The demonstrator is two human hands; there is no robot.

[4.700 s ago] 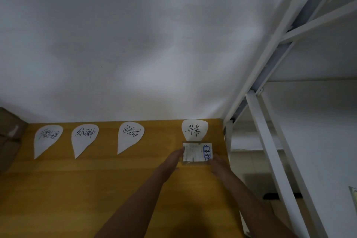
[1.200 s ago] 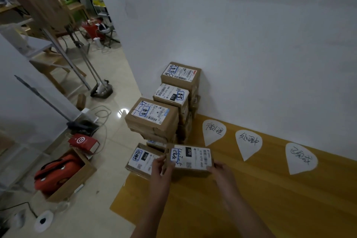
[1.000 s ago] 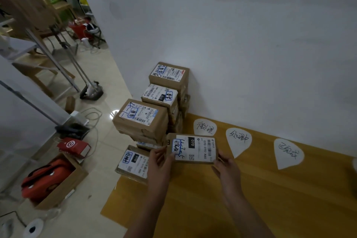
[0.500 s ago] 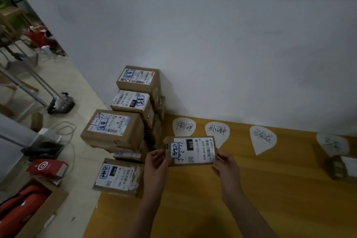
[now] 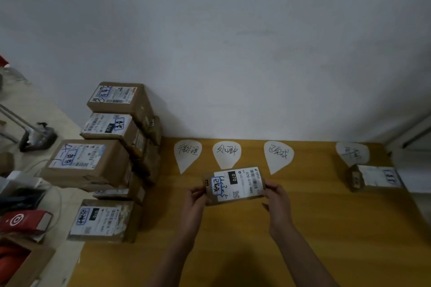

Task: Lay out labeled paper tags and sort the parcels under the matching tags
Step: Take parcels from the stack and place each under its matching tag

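Observation:
I hold a small brown parcel with a white shipping label above the yellow mat. My left hand grips its left end and my right hand grips its right end. Several white teardrop paper tags with handwriting lie in a row along the wall: the first tag, the second tag just beyond the held parcel, the third tag, and the fourth tag at far right. One parcel lies below the fourth tag.
A stack of brown parcels stands at the mat's left edge against the wall, with another parcel lying in front. Red items and cables lie on the floor at left. A white metal frame is at right.
After placing a parcel under the far-right tag, I took another parcel from the stack; my hands have carried it rightward along the mat to below the second tag.

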